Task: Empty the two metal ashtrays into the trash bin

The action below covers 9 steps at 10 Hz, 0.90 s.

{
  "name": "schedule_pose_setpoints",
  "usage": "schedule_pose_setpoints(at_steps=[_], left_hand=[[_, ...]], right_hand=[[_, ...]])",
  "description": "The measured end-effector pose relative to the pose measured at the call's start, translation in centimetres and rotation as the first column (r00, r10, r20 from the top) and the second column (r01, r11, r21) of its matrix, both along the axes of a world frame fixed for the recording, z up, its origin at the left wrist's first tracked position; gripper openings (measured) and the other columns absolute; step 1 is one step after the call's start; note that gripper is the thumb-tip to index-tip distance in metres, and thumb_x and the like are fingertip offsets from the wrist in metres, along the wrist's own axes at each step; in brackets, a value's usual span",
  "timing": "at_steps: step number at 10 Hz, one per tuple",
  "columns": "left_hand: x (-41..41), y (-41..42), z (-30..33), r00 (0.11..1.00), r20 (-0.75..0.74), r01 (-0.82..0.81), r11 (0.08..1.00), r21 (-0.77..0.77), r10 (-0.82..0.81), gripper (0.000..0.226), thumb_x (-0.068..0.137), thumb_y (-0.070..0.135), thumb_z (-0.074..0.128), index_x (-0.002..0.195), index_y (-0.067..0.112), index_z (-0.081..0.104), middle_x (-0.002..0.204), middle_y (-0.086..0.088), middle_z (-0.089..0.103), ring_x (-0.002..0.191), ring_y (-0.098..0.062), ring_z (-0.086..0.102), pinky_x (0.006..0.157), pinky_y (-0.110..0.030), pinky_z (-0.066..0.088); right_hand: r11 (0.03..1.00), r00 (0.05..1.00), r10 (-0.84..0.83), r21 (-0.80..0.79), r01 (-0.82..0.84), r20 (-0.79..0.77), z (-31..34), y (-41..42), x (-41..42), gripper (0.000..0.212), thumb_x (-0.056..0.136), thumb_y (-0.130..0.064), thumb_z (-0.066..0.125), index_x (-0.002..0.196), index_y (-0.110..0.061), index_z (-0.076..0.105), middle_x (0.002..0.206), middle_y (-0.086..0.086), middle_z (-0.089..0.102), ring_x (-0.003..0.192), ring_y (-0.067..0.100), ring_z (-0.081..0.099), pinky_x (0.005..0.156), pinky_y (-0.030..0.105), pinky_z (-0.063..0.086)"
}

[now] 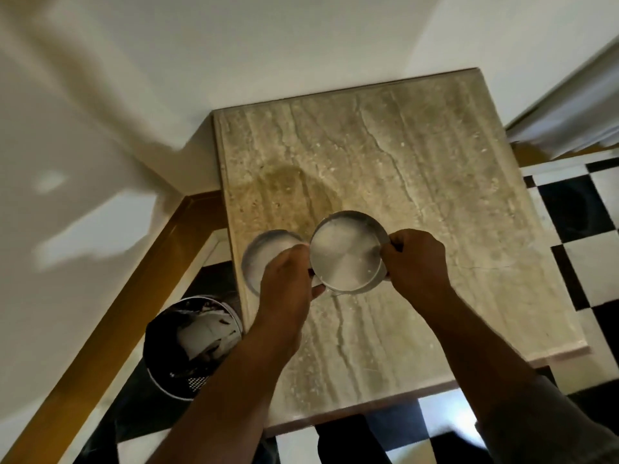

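Two round metal ashtrays are over the marble table (418, 182). The right ashtray (345, 252) is tilted toward me, showing a pale ashy inside; my right hand (415, 266) grips its right rim. The left ashtray (264, 256) is at the table's left edge, partly hidden behind my left hand (288, 289), which holds its near rim. The trash bin (191, 343), a round dark metal can with white crumpled waste inside, stands on the floor below the table's left edge.
White walls meet in a corner behind the table. A yellow-brown skirting strip (110, 316) runs along the left wall. The floor (589, 229) is black and white checkered tile, visible right of and below the table.
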<state>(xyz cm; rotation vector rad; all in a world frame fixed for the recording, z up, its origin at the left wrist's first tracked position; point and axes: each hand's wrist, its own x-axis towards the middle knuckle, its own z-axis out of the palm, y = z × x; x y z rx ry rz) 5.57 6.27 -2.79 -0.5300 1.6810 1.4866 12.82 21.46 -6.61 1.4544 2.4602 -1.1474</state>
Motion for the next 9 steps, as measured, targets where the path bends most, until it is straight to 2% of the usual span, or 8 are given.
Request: schedule_pose_setpoints(at_steps=[2, 3, 4, 5, 6, 7, 8, 9], left_hand=[[1.8, 4.0, -1.6, 1.0, 0.029, -0.004, 0.999, -0.054, 0.005, 0.023, 0.098, 0.021, 0.046, 0.088, 0.019, 0.066, 0.12, -0.014, 0.066, 0.112, -0.027, 0.062, 0.081, -0.036, 0.056], [2.0, 5.1, -2.2, 1.0, 0.028, 0.006, 0.996, -0.091, -0.003, 0.022, 0.098, 0.022, 0.044, 0.091, 0.022, 0.065, 0.12, -0.011, 0.066, 0.109, -0.023, 0.061, 0.084, -0.037, 0.055], [2.1, 6.0, -2.4, 0.999, 0.039, 0.039, 0.992, -0.117, -0.034, 0.023, 0.095, 0.021, 0.044, 0.09, 0.021, 0.066, 0.114, -0.012, 0.069, 0.102, -0.021, 0.063, 0.093, -0.044, 0.053], [2.4, 6.5, -2.2, 0.996, 0.017, 0.084, 0.986, -0.142, -0.082, 0.024, 0.092, 0.02, 0.044, 0.086, 0.017, 0.067, 0.1, -0.008, 0.068, 0.091, -0.019, 0.058, 0.097, -0.049, 0.05], [2.5, 6.9, -1.6, 0.992, 0.005, 0.124, 0.982, -0.144, -0.125, 0.025, 0.09, 0.02, 0.044, 0.093, 0.014, 0.068, 0.104, -0.008, 0.069, 0.094, -0.019, 0.059, 0.096, -0.047, 0.051], [2.5, 6.6, -0.2, 0.973, -0.046, 0.212, 0.953, -0.218, -0.227, 0.021, 0.085, 0.028, 0.048, 0.092, 0.021, 0.066, 0.11, -0.007, 0.069, 0.106, -0.024, 0.061, 0.103, -0.053, 0.047], [2.6, 5.5, 2.0, 0.889, -0.183, 0.346, 0.877, -0.333, -0.42, 0.03, 0.091, 0.037, 0.055, 0.117, 0.023, 0.063, 0.136, -0.007, 0.059, 0.127, -0.026, 0.051, 0.101, -0.033, 0.04], [1.5, 5.2, 0.9, 0.716, -0.254, 0.459, 0.713, -0.529, -0.65, 0.057, 0.093, 0.048, 0.056, 0.135, 0.009, 0.052, 0.141, -0.017, 0.053, 0.134, -0.03, 0.045, 0.1, -0.032, 0.035]], right_hand=[[0.999, 0.996, -0.017, -0.043, 0.021, 0.09, -2.2, 3.2, 1.7, 0.017, 0.083, -0.006, 0.054, 0.075, 0.001, 0.068, 0.073, 0.018, 0.07, 0.069, 0.032, 0.067, 0.067, 0.046, 0.059], [0.998, 0.993, 0.025, -0.061, -0.018, 0.118, -3.4, 4.0, 1.7, 0.017, 0.084, -0.006, 0.054, 0.078, -0.001, 0.068, 0.072, 0.01, 0.065, 0.061, 0.018, 0.057, 0.051, 0.023, 0.043], [0.998, 0.993, 0.031, -0.062, -0.024, 0.112, -4.1, 4.5, 1.7, 0.016, 0.084, -0.006, 0.053, 0.078, -0.002, 0.068, 0.072, 0.006, 0.061, 0.059, 0.014, 0.049, 0.048, 0.017, 0.03], [0.998, 0.993, 0.056, -0.036, -0.053, 0.103, -4.5, 4.5, 2.0, 0.017, 0.085, -0.005, 0.053, 0.075, 0.001, 0.065, 0.07, 0.007, 0.057, 0.059, 0.016, 0.047, 0.047, 0.018, 0.027], [0.997, 0.995, 0.049, -0.07, -0.044, 0.084, -4.6, 4.2, 2.0, 0.016, 0.086, -0.006, 0.051, 0.076, -0.001, 0.063, 0.073, 0.008, 0.057, 0.062, 0.017, 0.049, 0.048, 0.017, 0.029], [0.991, 0.994, 0.08, -0.112, -0.072, 0.075, -3.5, 4.1, 2.2, 0.014, 0.088, -0.011, 0.053, 0.079, -0.005, 0.063, 0.079, 0.01, 0.061, 0.07, 0.02, 0.054, 0.051, 0.018, 0.031], [0.985, 0.982, 0.148, -0.109, -0.135, 0.12, -1.2, 3.5, 2.9, 0.028, 0.091, -0.024, 0.056, 0.107, -0.002, 0.06, 0.111, 0.017, 0.061, 0.102, 0.03, 0.058, 0.08, 0.031, 0.047], [0.976, 0.955, 0.216, -0.025, -0.216, 0.201, -0.1, 4.2, 1.8, 0.047, 0.089, -0.036, 0.06, 0.122, -0.004, 0.049, 0.125, 0.018, 0.051, 0.112, 0.034, 0.054, 0.09, 0.04, 0.047]])
